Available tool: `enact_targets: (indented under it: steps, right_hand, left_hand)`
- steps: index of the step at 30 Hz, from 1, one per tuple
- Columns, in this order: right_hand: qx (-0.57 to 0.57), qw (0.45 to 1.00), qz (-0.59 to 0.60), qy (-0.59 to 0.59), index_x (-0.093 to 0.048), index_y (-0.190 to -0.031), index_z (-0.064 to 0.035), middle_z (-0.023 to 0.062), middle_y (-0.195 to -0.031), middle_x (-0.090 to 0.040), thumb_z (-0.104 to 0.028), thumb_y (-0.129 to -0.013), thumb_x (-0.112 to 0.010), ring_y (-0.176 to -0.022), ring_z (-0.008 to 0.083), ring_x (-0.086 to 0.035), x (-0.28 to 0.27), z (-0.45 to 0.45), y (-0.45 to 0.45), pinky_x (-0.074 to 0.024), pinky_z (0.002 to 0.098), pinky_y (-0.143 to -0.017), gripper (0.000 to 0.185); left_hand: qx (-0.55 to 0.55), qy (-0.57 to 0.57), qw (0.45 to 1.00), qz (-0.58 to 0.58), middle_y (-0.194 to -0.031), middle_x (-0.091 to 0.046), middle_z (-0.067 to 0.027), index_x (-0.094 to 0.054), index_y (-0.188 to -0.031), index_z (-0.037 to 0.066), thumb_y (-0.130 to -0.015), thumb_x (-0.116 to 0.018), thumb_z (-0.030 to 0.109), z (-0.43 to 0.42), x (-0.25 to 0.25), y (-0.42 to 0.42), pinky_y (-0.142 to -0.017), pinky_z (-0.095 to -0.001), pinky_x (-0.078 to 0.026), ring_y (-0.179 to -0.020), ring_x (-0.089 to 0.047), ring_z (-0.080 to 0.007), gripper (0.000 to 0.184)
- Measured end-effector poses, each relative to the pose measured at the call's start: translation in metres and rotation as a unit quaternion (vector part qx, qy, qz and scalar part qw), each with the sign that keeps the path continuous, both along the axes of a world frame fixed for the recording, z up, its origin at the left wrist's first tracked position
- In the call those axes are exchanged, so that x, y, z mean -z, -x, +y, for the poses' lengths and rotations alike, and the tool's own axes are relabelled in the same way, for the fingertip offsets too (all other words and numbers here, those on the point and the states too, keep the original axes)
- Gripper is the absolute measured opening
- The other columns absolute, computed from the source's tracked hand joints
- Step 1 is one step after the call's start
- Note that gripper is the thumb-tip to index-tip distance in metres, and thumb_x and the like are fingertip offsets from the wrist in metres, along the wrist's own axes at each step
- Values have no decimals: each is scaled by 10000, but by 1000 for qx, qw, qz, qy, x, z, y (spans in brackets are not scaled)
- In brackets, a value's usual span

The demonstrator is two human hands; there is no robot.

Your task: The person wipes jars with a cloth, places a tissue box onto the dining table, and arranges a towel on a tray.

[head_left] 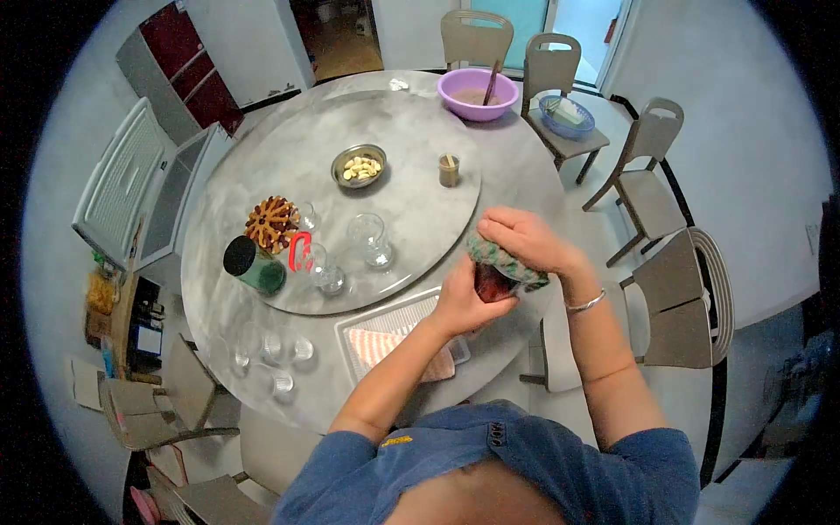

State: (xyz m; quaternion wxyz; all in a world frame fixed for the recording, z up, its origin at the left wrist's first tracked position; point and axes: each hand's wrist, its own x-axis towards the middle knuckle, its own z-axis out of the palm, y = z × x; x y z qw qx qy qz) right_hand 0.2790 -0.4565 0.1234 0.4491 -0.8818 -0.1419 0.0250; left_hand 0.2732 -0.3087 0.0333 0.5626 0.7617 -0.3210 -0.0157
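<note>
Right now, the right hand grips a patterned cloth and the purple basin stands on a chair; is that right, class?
No: the head view shows the purple basin standing on the table, not on a chair. The right hand does grip the patterned cloth.

Both forearms [395, 372] reach forward; the left hand [464, 297] is curled, the right hand [529, 242] bent palm-down, farther and slightly right.

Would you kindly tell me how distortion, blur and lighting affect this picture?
Head view: strong fisheye curvature, with black corners; right hand and green cloth slightly soft, perhaps from motion; the doorway at upper right nearly washed out; clear glasses faint against the grey table.
</note>
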Motion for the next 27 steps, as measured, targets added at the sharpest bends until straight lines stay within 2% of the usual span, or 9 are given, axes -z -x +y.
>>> enact_targets:
  steps: [4,6,7,11,14,17,22,25,27]
  right_hand:
    - [-10,984,75,-162,-541,-837,13,91,-772,-557,-222,-858,-399,-725,194,-528,-3,6,15,-406,279,-690,276]
    - [43,962,24,-270,-544,-874,13,71,-816,-555,-212,-868,-379,-766,167,-523,5,25,31,-402,265,-723,279]
    - [97,922,-24,-373,-547,-911,13,50,-860,-554,-201,-879,-358,-807,141,-519,12,35,40,-399,252,-755,287]
    - [242,919,-206,-235,-454,-1091,30,104,-1051,-519,-199,-873,-322,-981,174,-494,46,78,59,-356,264,-876,343]
    - [197,876,-177,-404,-306,-1214,36,213,-1143,-436,-158,-860,-373,-1044,295,-460,41,118,82,-367,337,-884,409]
    - [244,954,-161,-71,-214,-1267,52,268,-1241,-294,-203,-823,-449,-1104,384,-377,53,145,102,-321,403,-926,564]
    - [182,943,-250,122,-191,-1265,75,263,-1277,-252,-101,-753,-477,-1184,431,-251,62,179,133,-232,444,-980,612]
    - [201,930,-296,84,-200,-1268,56,313,-1225,-283,-179,-812,-462,-1054,414,-402,37,171,103,-334,418,-906,576]
    - [218,943,-35,-248,-206,-1277,18,255,-1158,-408,-208,-855,-415,-1038,338,-450,11,161,88,-341,380,-895,523]
  left_hand:
    - [114,121,974,153,-1020,-515,-108,-374,-1141,-2,-603,-717,203,24,-14,14,-828,-319,-402,-927,-510,-198,670]
    - [177,142,913,340,-1052,-506,-92,-373,-1145,-4,-636,-723,177,39,-20,21,-853,-318,-398,-966,-502,-162,644]
    - [188,214,901,327,-1050,-514,-84,-384,-1150,-10,-675,-700,332,42,-10,24,-853,-307,-394,-975,-498,-155,665]
    - [154,258,905,301,-984,-534,-75,-417,-1119,-3,-755,-521,546,65,-21,45,-787,-278,-418,-894,-519,-137,667]
    - [67,233,884,399,-920,-525,-39,-430,-1055,-13,-823,-512,415,84,-24,49,-740,-257,-415,-825,-494,-105,494]
    - [14,284,876,389,-873,-519,-39,-451,-997,-18,-860,-450,403,94,-23,43,-678,-236,-417,-773,-481,-89,443]
    - [1,333,858,391,-895,-519,-59,-454,-996,-16,-871,-419,414,117,-26,41,-681,-231,-419,-777,-490,-100,449]
    - [23,320,876,361,-908,-519,-54,-451,-1014,-6,-871,-397,438,125,-33,53,-690,-232,-419,-784,-491,-104,470]
    - [17,336,855,395,-816,-560,-35,-501,-1028,37,-861,-375,479,120,-48,69,-597,-255,-446,-695,-536,-109,489]
